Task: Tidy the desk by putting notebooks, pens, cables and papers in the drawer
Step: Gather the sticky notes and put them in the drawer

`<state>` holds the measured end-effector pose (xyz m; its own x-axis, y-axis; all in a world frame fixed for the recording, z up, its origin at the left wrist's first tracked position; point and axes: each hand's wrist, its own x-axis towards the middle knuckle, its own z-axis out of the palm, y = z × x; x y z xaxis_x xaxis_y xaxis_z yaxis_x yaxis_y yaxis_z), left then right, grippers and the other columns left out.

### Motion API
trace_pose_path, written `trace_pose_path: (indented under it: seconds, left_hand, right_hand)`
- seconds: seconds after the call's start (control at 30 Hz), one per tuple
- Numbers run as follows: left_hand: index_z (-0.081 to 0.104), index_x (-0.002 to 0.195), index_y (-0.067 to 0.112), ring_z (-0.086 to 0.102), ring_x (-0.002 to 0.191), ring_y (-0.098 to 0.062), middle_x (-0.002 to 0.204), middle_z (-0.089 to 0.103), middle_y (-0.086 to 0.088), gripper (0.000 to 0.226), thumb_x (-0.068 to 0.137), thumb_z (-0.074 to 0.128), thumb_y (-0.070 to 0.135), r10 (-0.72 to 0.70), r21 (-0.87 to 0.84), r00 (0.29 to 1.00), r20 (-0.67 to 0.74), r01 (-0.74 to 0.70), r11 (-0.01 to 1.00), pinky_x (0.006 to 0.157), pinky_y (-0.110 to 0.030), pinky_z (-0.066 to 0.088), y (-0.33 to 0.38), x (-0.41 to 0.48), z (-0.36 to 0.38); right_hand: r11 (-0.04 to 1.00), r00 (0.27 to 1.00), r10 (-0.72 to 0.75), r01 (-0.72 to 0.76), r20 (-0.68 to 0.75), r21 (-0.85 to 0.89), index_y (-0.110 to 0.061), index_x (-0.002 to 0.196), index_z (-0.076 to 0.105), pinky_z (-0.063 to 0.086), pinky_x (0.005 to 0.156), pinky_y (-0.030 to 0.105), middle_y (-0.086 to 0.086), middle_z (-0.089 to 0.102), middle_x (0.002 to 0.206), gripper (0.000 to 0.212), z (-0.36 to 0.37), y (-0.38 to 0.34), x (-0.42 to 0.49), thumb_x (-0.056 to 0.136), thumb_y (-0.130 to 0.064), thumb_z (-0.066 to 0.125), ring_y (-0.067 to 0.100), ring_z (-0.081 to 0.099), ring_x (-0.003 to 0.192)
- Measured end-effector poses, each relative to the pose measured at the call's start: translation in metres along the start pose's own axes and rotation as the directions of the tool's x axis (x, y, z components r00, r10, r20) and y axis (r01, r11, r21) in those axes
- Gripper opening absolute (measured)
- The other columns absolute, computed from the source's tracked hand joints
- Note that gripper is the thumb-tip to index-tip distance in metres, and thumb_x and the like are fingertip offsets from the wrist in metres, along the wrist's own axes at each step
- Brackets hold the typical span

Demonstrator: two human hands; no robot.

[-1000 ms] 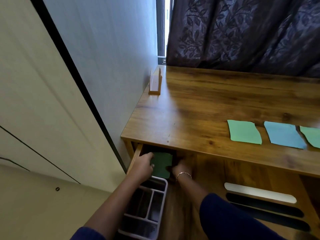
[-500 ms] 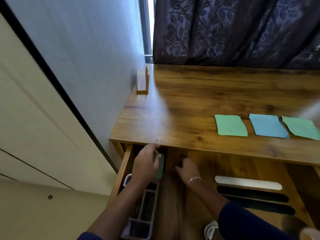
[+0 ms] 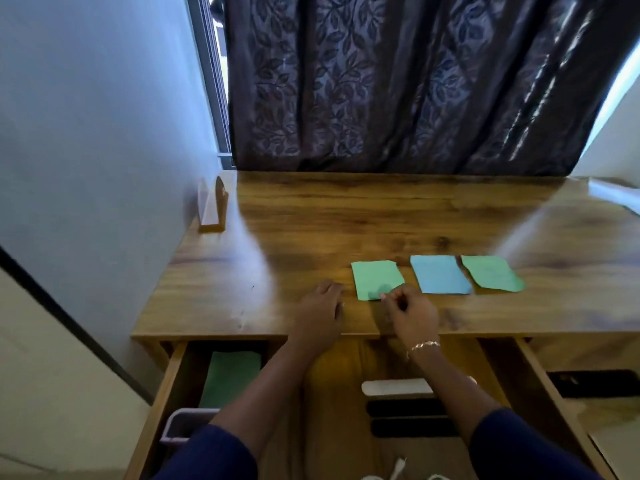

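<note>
Left grip (image 3: 320,306) lies flat, fingers loose, on the wooden bench (image 3: 242,271); right grip (image 3: 410,313) curls at the edge of the thin green paper (image 3: 375,277), hold unclear.

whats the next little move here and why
Probably pinch the near corner of the nearest green paper with the right hand, which is curled right at its edge, and lift it: the drawer stands open and this paper lies on the desk.
</note>
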<state>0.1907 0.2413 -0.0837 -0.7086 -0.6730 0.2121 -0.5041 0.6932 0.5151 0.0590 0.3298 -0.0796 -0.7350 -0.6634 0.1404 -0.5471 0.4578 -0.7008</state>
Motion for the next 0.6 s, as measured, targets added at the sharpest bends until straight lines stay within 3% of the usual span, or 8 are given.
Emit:
trace_pose_path:
  seconds: [0.13,0.27,0.43,0.53,0.6]
  left_hand:
    - [0.037,0.139,0.015,0.039,0.13,-0.02,0.146,0.037,-0.005,0.046,0.094,0.04,0.008,0.028,0.096,0.991,0.133,-0.041,0.995,0.106,-0.03,0.034,0.015,0.018,0.008]
    - [0.032,0.142,0.015,0.021,0.141,-0.022,0.151,0.03,-0.005,0.05,0.093,0.041,0.008,0.018,0.225,0.971,0.237,-0.073,0.972,0.116,-0.037,0.017,0.016,0.021,0.016]
    - [0.031,0.142,0.014,0.013,0.143,-0.024,0.152,0.029,-0.004,0.05,0.094,0.043,0.011,0.011,0.28,0.972,0.236,-0.079,0.957,0.117,-0.04,0.014,0.013,0.016,0.022]
    - [0.032,0.142,0.013,0.014,0.143,-0.024,0.151,0.029,-0.005,0.049,0.094,0.043,0.012,0.02,0.268,0.972,0.236,-0.085,0.96,0.117,-0.04,0.013,0.012,0.013,0.022]
    - [0.032,0.142,0.013,0.014,0.143,-0.022,0.151,0.03,-0.005,0.048,0.095,0.041,0.013,0.034,0.266,0.973,0.228,-0.096,0.959,0.117,-0.039,0.011,0.011,0.011,0.021]
  right_hand:
    - [0.988,0.986,0.156,-0.156,-0.066,-0.001,-0.006,0.101,0.062,0.037,0.071,0.022,0.01,0.066,0.103,0.018,-0.009,0.008,0.038,0.091,-0.019,0.055,0.025,0.059,0.097]
    - [0.969,0.969,0.243,-0.241,0.035,-0.054,-0.005,0.11,0.058,0.044,0.086,0.032,0.014,0.062,0.115,0.023,-0.003,0.01,0.059,0.089,-0.012,0.053,0.03,0.056,0.108]
    - [0.949,0.947,0.313,-0.308,0.072,-0.069,0.0,0.111,0.06,0.045,0.082,0.033,0.019,0.063,0.112,0.028,0.004,0.006,0.066,0.091,-0.018,0.052,0.033,0.056,0.106]
    - [0.923,0.922,0.38,-0.384,0.075,0.04,0.003,0.103,0.063,0.043,0.074,0.03,0.017,0.065,0.104,0.027,0.005,0.007,0.067,0.087,-0.019,0.06,0.032,0.059,0.098]
    - [0.904,0.91,0.406,-0.413,0.085,0.107,0.002,0.102,0.063,0.051,0.079,0.034,0.016,0.065,0.105,0.027,0.003,0.011,0.068,0.083,-0.017,0.066,0.031,0.061,0.096]
